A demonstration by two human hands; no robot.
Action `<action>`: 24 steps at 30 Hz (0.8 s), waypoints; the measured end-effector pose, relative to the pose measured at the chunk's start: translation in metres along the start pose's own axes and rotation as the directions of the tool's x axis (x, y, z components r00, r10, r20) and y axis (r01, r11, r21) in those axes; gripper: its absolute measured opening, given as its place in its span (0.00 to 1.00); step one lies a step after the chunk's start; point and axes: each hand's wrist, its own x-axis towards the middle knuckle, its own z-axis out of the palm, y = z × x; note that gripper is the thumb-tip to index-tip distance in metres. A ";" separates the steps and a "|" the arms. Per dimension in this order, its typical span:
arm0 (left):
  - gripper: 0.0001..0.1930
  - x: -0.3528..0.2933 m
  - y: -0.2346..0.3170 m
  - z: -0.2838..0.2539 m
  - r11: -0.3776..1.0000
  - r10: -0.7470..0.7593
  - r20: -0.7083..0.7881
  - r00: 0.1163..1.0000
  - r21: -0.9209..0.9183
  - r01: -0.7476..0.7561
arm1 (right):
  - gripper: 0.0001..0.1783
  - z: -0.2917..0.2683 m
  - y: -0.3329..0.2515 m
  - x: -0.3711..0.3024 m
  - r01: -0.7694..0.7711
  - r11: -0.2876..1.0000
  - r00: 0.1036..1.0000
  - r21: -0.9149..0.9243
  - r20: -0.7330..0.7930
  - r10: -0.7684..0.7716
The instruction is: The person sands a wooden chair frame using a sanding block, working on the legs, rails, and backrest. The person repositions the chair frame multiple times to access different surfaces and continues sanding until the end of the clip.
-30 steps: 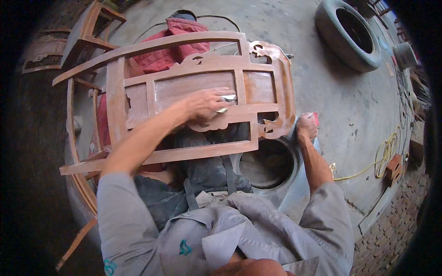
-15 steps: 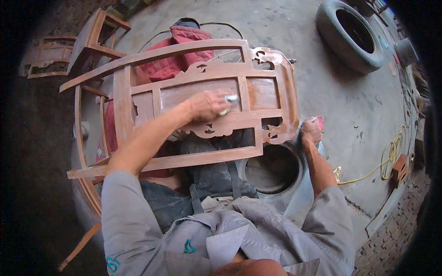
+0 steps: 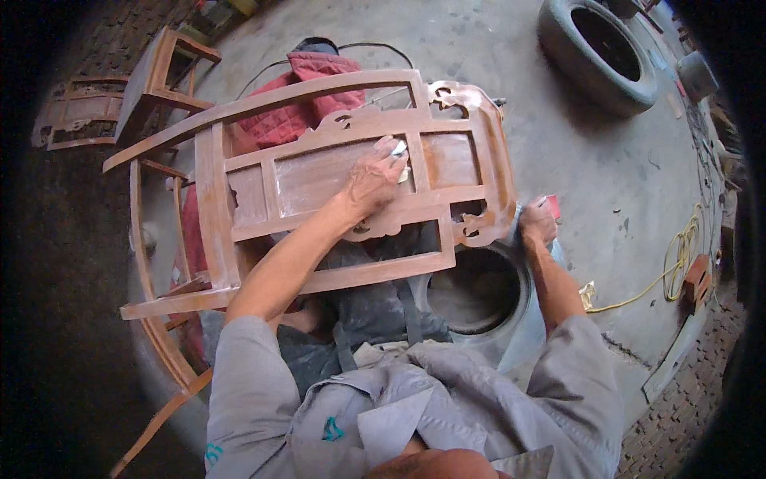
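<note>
A wooden chair (image 3: 214, 199) with a carved, panelled back lies tilted across in front of me, its curved top end pointing right. The wood is pale and dusty, with a darker brown top rail (image 3: 501, 164). My left hand (image 3: 375, 180) presses a small folded pale sheet (image 3: 401, 173), which looks like sandpaper, against the right end of the large centre panel (image 3: 311, 180). At the top end of the chair back, my right hand (image 3: 539, 222) is closed round a flat red piece (image 3: 553, 206), mostly hidden by the fingers.
A tyre (image 3: 479, 319) lies under the chair's top end, near my lap. Another tyre (image 3: 598, 56) rests far right. Red quilted cloth (image 3: 319, 92) shows behind the chair. More wooden chairs (image 3: 152, 88) stand far left. A yellow cord (image 3: 678, 263) and red brick (image 3: 699, 279) lie right.
My left hand has shifted slightly on the panel, its fingers now pointing more away from me. The forearm has swung to the right. My right hand stays at the chair's top end.
</note>
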 end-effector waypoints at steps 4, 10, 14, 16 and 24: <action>0.20 -0.050 -0.037 -0.008 1.000 0.008 -0.065 0.998 0.003 -0.008 | 0.28 -0.004 0.003 -0.001 -0.001 1.000 1.000 0.006 -0.011 0.001; 0.17 -0.007 -0.007 -0.005 1.000 -0.006 -0.059 0.998 0.009 0.007 | 0.27 -0.003 -0.004 -0.002 0.003 1.000 1.000 0.002 -0.012 -0.003; 0.19 -0.033 -0.032 -0.020 0.999 0.007 -0.069 0.998 0.045 -0.004 | 0.26 -0.008 0.000 0.002 -0.019 1.000 1.000 0.006 -0.005 0.019; 0.20 -0.046 -0.032 -0.020 0.993 -0.105 -0.147 0.983 0.037 0.112 | 0.26 -0.008 -0.001 0.000 -0.032 0.999 0.999 0.010 -0.010 0.032; 0.19 -0.041 -0.038 -0.014 0.999 0.040 -0.045 0.998 0.031 -0.039 | 0.26 -0.007 0.004 0.002 -0.028 1.000 1.000 0.013 0.014 0.028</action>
